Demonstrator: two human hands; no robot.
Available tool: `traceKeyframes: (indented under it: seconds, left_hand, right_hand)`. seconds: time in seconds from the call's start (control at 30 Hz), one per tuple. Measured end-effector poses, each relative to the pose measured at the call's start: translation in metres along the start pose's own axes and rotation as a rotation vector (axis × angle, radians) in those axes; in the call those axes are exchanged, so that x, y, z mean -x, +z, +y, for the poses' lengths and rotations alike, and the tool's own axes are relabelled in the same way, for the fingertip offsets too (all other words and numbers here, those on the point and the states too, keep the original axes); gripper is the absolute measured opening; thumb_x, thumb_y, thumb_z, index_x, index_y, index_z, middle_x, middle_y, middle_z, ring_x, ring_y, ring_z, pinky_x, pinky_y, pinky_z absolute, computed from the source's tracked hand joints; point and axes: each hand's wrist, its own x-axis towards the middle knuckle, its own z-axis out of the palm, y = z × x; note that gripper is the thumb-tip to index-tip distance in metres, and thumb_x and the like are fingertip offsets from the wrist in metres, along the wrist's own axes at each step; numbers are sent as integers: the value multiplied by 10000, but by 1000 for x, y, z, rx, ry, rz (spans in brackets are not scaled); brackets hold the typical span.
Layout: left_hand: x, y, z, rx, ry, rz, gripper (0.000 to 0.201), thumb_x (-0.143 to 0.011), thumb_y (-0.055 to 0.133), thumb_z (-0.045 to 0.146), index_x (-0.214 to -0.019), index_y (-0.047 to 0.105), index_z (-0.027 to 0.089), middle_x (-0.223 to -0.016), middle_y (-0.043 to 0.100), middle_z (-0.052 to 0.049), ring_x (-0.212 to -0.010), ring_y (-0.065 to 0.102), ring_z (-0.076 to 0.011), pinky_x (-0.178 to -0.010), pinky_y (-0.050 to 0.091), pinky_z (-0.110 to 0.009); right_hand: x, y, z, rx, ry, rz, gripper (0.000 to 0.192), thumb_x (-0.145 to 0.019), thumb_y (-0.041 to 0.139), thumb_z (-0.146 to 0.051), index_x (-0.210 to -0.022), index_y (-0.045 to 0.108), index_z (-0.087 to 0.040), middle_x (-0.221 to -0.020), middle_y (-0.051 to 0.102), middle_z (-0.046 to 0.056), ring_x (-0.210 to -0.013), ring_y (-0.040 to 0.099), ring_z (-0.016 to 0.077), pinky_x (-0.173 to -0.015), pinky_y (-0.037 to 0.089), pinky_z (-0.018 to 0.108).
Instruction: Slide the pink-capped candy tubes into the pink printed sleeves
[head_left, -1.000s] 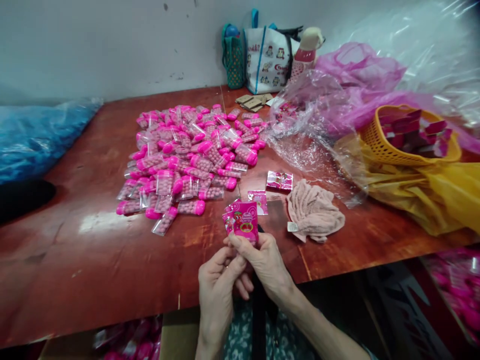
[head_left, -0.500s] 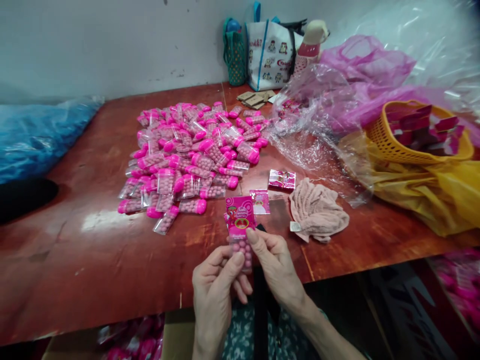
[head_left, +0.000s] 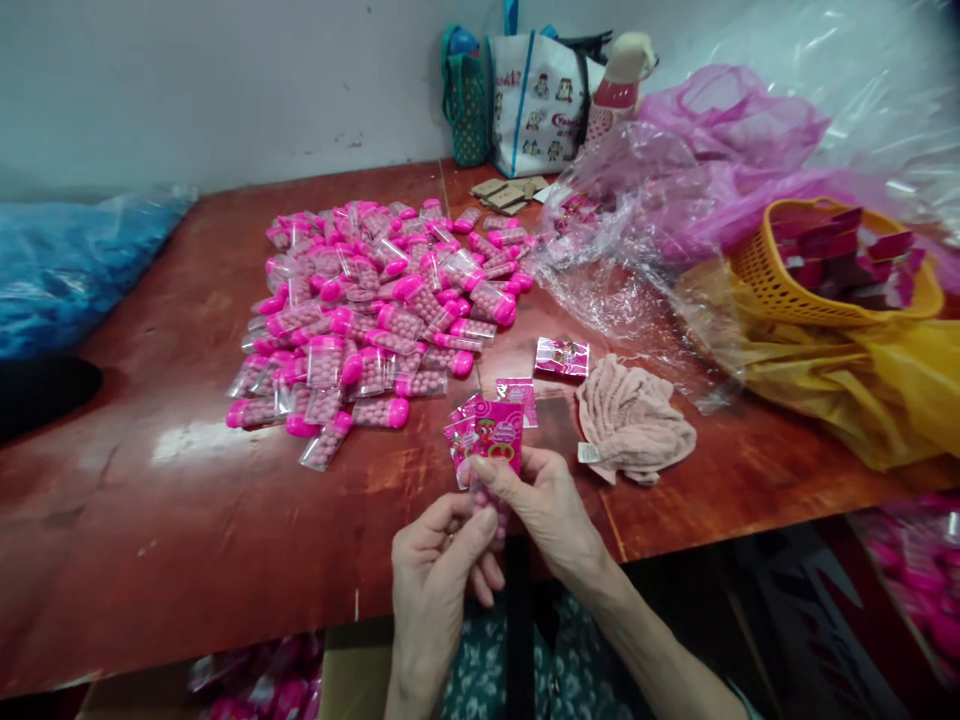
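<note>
Both my hands meet at the near edge of the red-brown table [head_left: 150, 500]. My left hand [head_left: 435, 580] pinches the lower end of a small clear packet of pink candy balls [head_left: 491, 510]. My right hand [head_left: 544, 510] grips the packet's pink printed header card [head_left: 491, 440], which stands up above my fingers. A big heap of like candy packets [head_left: 375, 300] with pink caps lies on the table beyond. Two loose pink header cards lie flat near my hands, one [head_left: 519, 392] close by and another [head_left: 562, 357] further right.
A crumpled beige cloth [head_left: 634, 420] lies right of my hands. Clear and pink plastic sheeting [head_left: 660, 200], a yellow basket [head_left: 825, 290] of pink cards on a yellow bag, tote bags [head_left: 532, 100] at the wall and a blue plastic bag [head_left: 67, 270] at the left ring the table.
Half a second ago the header card stood straight and the candy showed below it; now the card is tilted and my right hand covers more of the packet.
</note>
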Motion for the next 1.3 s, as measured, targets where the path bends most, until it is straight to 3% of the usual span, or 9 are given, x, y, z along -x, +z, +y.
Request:
traceKeyframes:
  seconds: [0.2,0.33,0.47,0.57,0.73,0.93,1.03,1.17,1.3]
  left_hand:
    - [1,0,-12,73,5,38,157,-749,616,268,-694,616,121,-435,554,20,-318,453,-60,-288,297,-126]
    - [-4,3,-10,74,0,31,146,-746,617,263,-714,624,121,-410,544,24,-302,436,-53,-291,295,-120]
    - [-7,5,-3,112,-20,41,144,-704,655,260,-732,629,121,-510,609,-2,-317,479,-71,-267,315,-133]
    - [-7,5,-2,131,-38,33,139,-707,655,252,-720,627,117,-516,609,-5,-318,485,-70,-265,318,-129]
    - [-3,5,-5,163,-12,81,117,-730,637,235,-716,627,119,-551,620,-6,-343,489,-63,-279,329,-125]
    - [-7,7,-7,162,27,117,108,-741,627,246,-754,626,139,-441,552,33,-328,463,-68,-295,331,-128]
    - [-10,6,-8,17,89,106,141,-763,599,299,-735,624,163,-403,523,50,-305,446,-81,-293,335,-153]
    - [-8,1,-4,-390,222,85,240,-750,605,314,-563,621,164,-456,565,19,-388,502,-103,-392,408,-186]
    - [-7,-4,6,-506,433,317,48,-707,661,244,-727,693,214,-664,659,18,-608,593,-140,-614,477,-212]
  right_hand:
    - [8,13,19,46,-4,117,346,-728,630,-447,-756,660,-103,-494,538,-20,-320,390,34,-298,285,151]
    - [13,11,21,-51,26,22,366,-768,586,-459,-861,641,-109,-431,477,-53,-267,378,52,-258,273,162]
    - [12,1,8,-99,-39,8,308,-801,569,-431,-801,623,-129,-565,545,-23,-437,463,60,-414,380,168]
    - [10,-3,5,-41,-97,36,314,-824,547,-412,-704,616,-130,-567,528,-24,-522,458,72,-499,378,181]
    - [14,5,16,32,-107,72,383,-846,500,-421,-603,569,-134,-493,462,-43,-429,374,58,-425,293,191]
    - [22,15,23,-9,-93,85,321,-821,526,-440,-689,620,-162,-445,398,-60,-406,351,76,-410,303,208]
    - [21,12,21,-77,-58,36,272,-823,530,-429,-868,647,-188,-492,451,-54,-415,361,81,-427,338,209]
    - [22,3,16,-18,-104,66,252,-872,473,-388,-950,642,-217,-788,607,4,-607,508,104,-592,426,214]
    - [26,-4,12,191,-136,85,243,-887,455,-376,-995,622,-236,-878,609,7,-754,538,123,-716,429,223]
